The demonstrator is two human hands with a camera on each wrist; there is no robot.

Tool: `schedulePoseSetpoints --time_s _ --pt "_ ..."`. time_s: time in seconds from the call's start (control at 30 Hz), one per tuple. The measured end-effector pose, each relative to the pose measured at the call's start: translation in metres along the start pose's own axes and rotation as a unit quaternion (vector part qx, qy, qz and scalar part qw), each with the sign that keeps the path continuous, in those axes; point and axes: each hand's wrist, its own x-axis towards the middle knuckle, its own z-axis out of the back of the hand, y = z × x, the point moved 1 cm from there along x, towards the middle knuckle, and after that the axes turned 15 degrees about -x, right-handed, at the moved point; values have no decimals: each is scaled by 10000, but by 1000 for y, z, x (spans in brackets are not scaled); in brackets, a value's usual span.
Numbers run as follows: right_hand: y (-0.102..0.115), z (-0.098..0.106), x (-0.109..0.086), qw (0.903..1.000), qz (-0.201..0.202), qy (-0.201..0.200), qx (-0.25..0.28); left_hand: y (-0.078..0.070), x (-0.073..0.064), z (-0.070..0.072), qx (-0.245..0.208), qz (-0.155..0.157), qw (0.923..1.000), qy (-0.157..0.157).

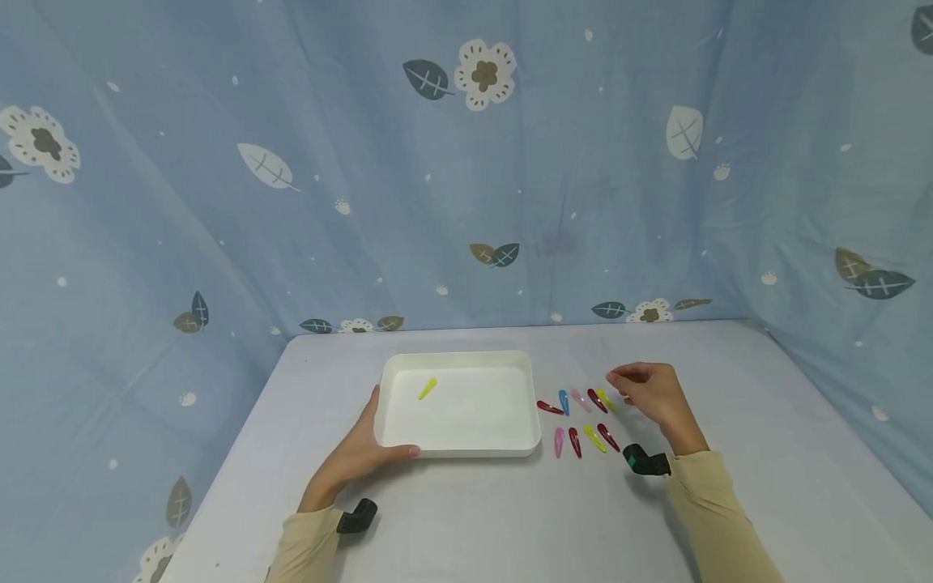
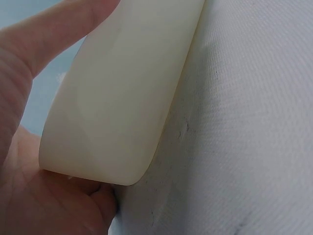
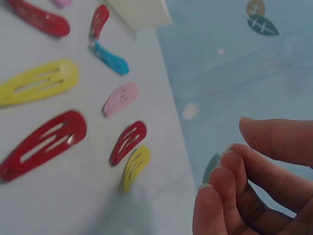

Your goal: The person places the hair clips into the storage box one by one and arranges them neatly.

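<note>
My left hand [image 1: 359,449] grips the near left corner of a shallow white tray [image 1: 466,453], thumb along the front wall and fingers along the left side. In the left wrist view the tray's corner [image 2: 112,107] lies between thumb and fingers. One yellow hair clip [image 1: 428,389] rests inside the tray. My right hand [image 1: 652,394] hovers just right of the upper row of clips, loosely bent, with a gap between thumb and fingers and nothing held. Nearest to it is a yellow hair clip [image 3: 137,166], beside a red hair clip [image 3: 128,142].
Right of the tray, snap clips lie in two rough rows, among them a blue clip [image 1: 564,402], a light pink clip [image 1: 581,400], a pink clip [image 1: 559,442] and several red ones. A patterned blue curtain [image 1: 364,243] hangs behind the white table [image 1: 496,526].
</note>
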Motion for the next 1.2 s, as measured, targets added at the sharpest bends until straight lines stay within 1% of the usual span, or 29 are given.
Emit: schedulePoseSetpoints --time_s 0.13,0.23,0.4,0.53,0.63,0.83,1.0,1.2 --pt "-6 -1 2 9999 -110 104 -45 0 0 0 18 16 10000 -24" --pt "-10 -2 5 9998 -85 174 -101 1 0 0 -6 -12 10000 -16" --pt "-16 -6 9 9992 -77 244 -296 1 0 0 -8 -42 10000 -1" --pt "-19 -8 11 9985 -171 279 -448 1 0 1 20 -26 10000 -9" --pt "-21 -10 12 9978 -209 274 -575 0 0 1 20 5 10000 -19" --pt "-24 -14 14 9962 -184 276 -803 0 -2 0 26 193 9998 -102" --pt "-25 -16 15 9951 -183 375 -895 -1 -2 0 -6 194 9997 -115" --pt "-20 -17 12 9936 -162 303 -1076 1 -1 1 103 153 9998 -68"
